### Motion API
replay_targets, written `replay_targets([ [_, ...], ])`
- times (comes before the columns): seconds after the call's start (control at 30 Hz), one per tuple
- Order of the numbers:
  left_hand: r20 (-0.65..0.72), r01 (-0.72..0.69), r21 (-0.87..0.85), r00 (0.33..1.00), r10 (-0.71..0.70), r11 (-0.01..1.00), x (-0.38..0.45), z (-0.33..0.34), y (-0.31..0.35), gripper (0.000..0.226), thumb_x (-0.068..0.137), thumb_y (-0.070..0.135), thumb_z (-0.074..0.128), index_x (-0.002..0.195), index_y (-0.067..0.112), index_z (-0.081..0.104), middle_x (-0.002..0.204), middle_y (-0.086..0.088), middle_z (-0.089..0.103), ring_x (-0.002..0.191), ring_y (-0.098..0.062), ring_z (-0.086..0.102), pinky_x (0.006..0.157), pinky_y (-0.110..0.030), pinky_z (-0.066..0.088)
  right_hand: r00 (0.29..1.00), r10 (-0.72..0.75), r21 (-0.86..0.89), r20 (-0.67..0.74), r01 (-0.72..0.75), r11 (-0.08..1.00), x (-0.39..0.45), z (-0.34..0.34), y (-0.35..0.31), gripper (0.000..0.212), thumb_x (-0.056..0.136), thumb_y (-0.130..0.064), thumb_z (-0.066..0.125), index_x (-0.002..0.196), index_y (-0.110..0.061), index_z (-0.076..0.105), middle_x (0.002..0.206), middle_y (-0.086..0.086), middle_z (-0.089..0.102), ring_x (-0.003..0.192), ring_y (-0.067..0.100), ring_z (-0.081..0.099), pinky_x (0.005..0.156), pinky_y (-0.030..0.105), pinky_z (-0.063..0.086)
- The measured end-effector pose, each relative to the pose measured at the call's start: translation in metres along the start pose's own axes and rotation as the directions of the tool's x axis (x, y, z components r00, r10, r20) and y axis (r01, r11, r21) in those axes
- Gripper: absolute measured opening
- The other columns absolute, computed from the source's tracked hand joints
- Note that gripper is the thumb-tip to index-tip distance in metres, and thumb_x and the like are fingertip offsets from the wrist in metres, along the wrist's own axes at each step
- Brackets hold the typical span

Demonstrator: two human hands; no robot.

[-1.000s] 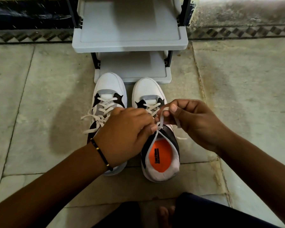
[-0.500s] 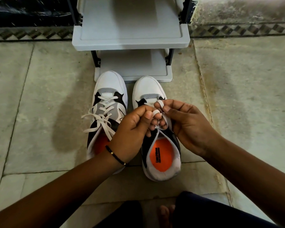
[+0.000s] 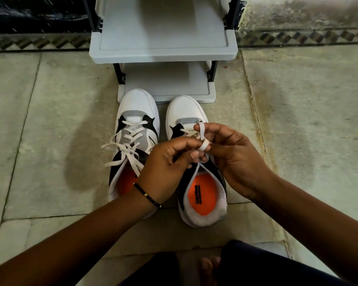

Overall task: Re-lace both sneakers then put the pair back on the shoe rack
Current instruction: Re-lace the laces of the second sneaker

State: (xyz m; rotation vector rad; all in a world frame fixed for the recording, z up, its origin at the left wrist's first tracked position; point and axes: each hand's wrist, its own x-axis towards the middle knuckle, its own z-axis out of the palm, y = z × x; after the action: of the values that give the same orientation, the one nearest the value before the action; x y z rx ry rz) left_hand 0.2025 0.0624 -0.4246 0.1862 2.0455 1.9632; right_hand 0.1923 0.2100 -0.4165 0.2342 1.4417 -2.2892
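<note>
Two white, grey and black sneakers with orange insoles stand side by side on the floor, toes toward the rack. The left sneaker (image 3: 135, 129) is laced and tied in a bow. Over the right sneaker (image 3: 186, 112) both hands meet at its white lace (image 3: 202, 134). My left hand (image 3: 165, 159) pinches the lace from the left. My right hand (image 3: 234, 155) holds a loop of it wound around a fingertip. The hands hide the right sneaker's upper eyelets.
A grey plastic shoe rack (image 3: 163, 56) with black posts stands right behind the sneakers, both visible shelves bare. Stone floor slabs spread to either side, and a patterned border runs along the wall behind. My crossed legs and a foot (image 3: 207, 267) sit at the bottom edge.
Both hands have shifted slightly away from me over the right sneaker. The lace has gone from a pulled strand to a loop wound around a right fingertip. The left sneaker's bow is uncovered.
</note>
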Motion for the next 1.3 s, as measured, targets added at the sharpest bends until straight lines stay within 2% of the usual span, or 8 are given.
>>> replay_targets([
  [0.13, -0.030, 0.069, -0.066, 0.997, -0.071, 0.995, 0.000, -0.002, -0.004, 0.019, 0.074, 0.018, 0.068, 0.083, 0.023, 0.051, 0.070, 0.003, 0.073, 0.071, -0.012, 0.069, 0.066, -0.019, 0.049, 0.998, 0.048, 0.044, -0.049, -0.046, 0.998, 0.000, 0.000, -0.003, 0.038, 0.067, 0.011, 0.058, 0.101, -0.003, 0.055, 0.061, 0.008, 0.067, 0.049, 0.021, 0.063, 0.049, 0.027, 0.052],
  [0.23, -0.030, 0.085, -0.078, 0.996, -0.088, 0.993, 0.001, -0.002, -0.002, 0.017, 0.071, 0.017, 0.069, 0.081, 0.020, 0.055, 0.065, 0.005, 0.073, 0.067, -0.009, 0.069, 0.062, -0.016, 0.049, 0.994, 0.062, 0.014, -0.091, -0.061, 0.998, 0.000, -0.002, 0.000, 0.032, 0.061, 0.003, 0.063, 0.093, -0.001, 0.057, 0.061, 0.008, 0.068, 0.049, 0.021, 0.064, 0.048, 0.026, 0.053],
  [0.43, -0.042, 0.152, -0.106, 0.987, -0.157, 0.983, 0.005, -0.003, 0.000, 0.028, 0.069, 0.017, 0.069, 0.089, 0.019, 0.050, 0.061, 0.006, 0.073, 0.065, -0.010, 0.069, 0.057, -0.015, 0.049, 0.995, -0.014, -0.201, -0.096, -0.006, 0.980, 0.001, -0.009, 0.003, 0.013, 0.077, 0.009, 0.060, 0.086, 0.003, 0.065, 0.071, 0.015, 0.070, 0.060, 0.023, 0.066, 0.059, 0.027, 0.054],
  [0.57, -0.006, 0.209, -0.037, 0.978, -0.209, 0.977, 0.013, -0.006, 0.005, 0.030, 0.074, 0.006, 0.069, 0.097, 0.013, 0.052, 0.070, 0.000, 0.072, 0.059, -0.007, 0.067, 0.053, -0.015, 0.052, 0.988, -0.151, -0.465, -0.015, 0.127, 0.876, 0.001, -0.010, -0.004, 0.014, 0.079, 0.007, 0.062, 0.083, -0.002, 0.071, 0.073, 0.020, 0.072, 0.068, 0.030, 0.070, 0.067, 0.034, 0.056],
  [0.7, -0.019, 0.215, -0.003, 0.977, -0.215, 0.977, 0.014, -0.008, 0.005, 0.025, 0.074, 0.005, 0.069, 0.095, 0.000, 0.056, 0.070, -0.005, 0.071, 0.056, -0.008, 0.067, 0.051, -0.016, 0.052, 0.987, -0.120, -0.620, 0.110, 0.163, 0.767, 0.003, -0.011, -0.014, 0.014, 0.081, 0.005, 0.062, 0.087, -0.003, 0.072, 0.083, 0.014, 0.074, 0.079, 0.028, 0.071, 0.074, 0.039, 0.058],
  [0.83, -0.023, 0.190, 0.009, 0.982, -0.190, 0.982, 0.014, -0.009, 0.004, 0.020, 0.075, 0.005, 0.067, 0.090, -0.002, 0.055, 0.069, -0.004, 0.070, 0.056, -0.008, 0.066, 0.049, -0.017, 0.052, 0.975, -0.027, -0.689, 0.219, 0.174, 0.703, 0.002, -0.014, -0.025, 0.028, 0.075, 0.005, 0.069, 0.100, -0.008, 0.065, 0.090, 0.006, 0.072, 0.084, 0.017, 0.070, 0.076, 0.030, 0.057],
  [1.0, 0.004, 0.162, -0.013, 0.987, -0.162, 0.987, 0.014, -0.011, 0.004, 0.011, 0.077, 0.002, 0.064, 0.078, 0.008, 0.055, 0.060, 0.002, 0.070, 0.056, -0.009, 0.067, 0.049, -0.018, 0.052, 0.960, -0.143, -0.787, 0.239, 0.278, 0.551, 0.001, -0.015, -0.023, 0.017, 0.074, -0.007, 0.073, 0.090, -0.012, 0.069, 0.086, 0.001, 0.072, 0.081, 0.013, 0.069, 0.075, 0.029, 0.057],
  [1.3, 0.074, 0.098, 0.000, 0.992, -0.098, 0.995, 0.010, -0.012, 0.008, 0.014, 0.079, 0.001, 0.061, 0.073, 0.011, 0.053, 0.078, -0.011, 0.070, 0.069, -0.015, 0.068, 0.058, -0.020, 0.053, 0.971, -0.208, -0.695, 0.117, 0.230, 0.681, 0.003, -0.018, -0.016, 0.007, 0.077, 0.000, 0.069, 0.083, -0.003, 0.066, 0.080, 0.009, 0.072, 0.075, 0.022, 0.069, 0.071, 0.036, 0.058],
])
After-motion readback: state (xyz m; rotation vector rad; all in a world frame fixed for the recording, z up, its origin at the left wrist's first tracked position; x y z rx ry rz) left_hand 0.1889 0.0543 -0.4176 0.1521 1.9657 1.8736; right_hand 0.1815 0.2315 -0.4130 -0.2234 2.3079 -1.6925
